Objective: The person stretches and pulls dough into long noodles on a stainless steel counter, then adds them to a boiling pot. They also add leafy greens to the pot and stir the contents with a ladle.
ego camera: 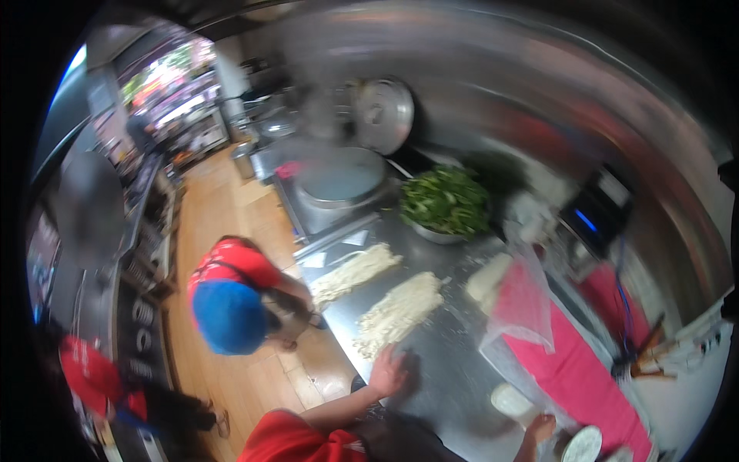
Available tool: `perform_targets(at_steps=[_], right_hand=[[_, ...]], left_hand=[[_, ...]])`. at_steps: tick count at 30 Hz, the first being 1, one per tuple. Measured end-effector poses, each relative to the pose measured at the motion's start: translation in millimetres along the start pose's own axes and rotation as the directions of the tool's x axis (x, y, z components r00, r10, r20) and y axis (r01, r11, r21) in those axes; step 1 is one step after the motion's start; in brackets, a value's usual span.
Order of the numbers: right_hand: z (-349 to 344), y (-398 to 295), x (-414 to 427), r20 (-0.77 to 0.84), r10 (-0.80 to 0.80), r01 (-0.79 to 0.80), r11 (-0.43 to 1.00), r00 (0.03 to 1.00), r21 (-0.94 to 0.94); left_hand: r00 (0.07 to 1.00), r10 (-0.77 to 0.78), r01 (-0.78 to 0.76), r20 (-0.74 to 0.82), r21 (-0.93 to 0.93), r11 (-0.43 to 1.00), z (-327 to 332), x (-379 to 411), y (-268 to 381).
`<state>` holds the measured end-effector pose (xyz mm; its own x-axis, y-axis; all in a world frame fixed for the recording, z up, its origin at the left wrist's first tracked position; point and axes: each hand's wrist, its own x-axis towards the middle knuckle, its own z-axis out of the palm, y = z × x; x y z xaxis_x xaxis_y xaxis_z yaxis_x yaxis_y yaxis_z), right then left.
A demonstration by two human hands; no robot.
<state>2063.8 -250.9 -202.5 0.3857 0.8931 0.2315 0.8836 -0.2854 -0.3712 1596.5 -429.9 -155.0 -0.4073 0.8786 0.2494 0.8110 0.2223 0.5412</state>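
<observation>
My left hand is at the near end of a flattened bundle of pale dough strands, its fingers apart and at the dough's edge. A second bundle of dough strands lies farther along the steel worktable. At the lower right, my right hand is closed at the end of a whitish scoop-like thing; blur hides its exact kind. Just right of that hand stands a round container with white contents.
A person in a blue cap bends at the table's left edge; another person is farther left. A bowl of leafy greens, a steaming pot, pink cloth under plastic and a black device line the far side.
</observation>
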Motion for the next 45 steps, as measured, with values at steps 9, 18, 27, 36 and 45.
perform_targets(at_steps=[9,18,27,36,45], right_hand=[[-13,-10,10,-0.067,-0.112,0.121,0.982,0.991,0.148],[-7,-24,-16,-0.170,0.015,0.022,0.976,0.985,0.215],[-46,-189,-100,0.292,-0.268,-0.127,0.499,0.918,0.857],[-37,-165,-111,0.550,-0.246,-0.471,0.315,0.798,0.824],[37,11,-4,-0.171,0.127,-0.126,0.992,0.977,0.016]], left_hand=[[0.990,0.143,-0.143,-0.019,-0.015,0.990,9,5,6],[0.974,0.211,-0.196,0.077,-0.162,0.967,45,19,28],[0.666,-0.074,0.632,0.742,-0.509,0.585,102,36,75],[0.448,-0.104,0.884,0.888,-0.457,-0.096,83,46,40],[0.808,-0.281,0.548,0.518,-0.483,0.684,134,11,-7]])
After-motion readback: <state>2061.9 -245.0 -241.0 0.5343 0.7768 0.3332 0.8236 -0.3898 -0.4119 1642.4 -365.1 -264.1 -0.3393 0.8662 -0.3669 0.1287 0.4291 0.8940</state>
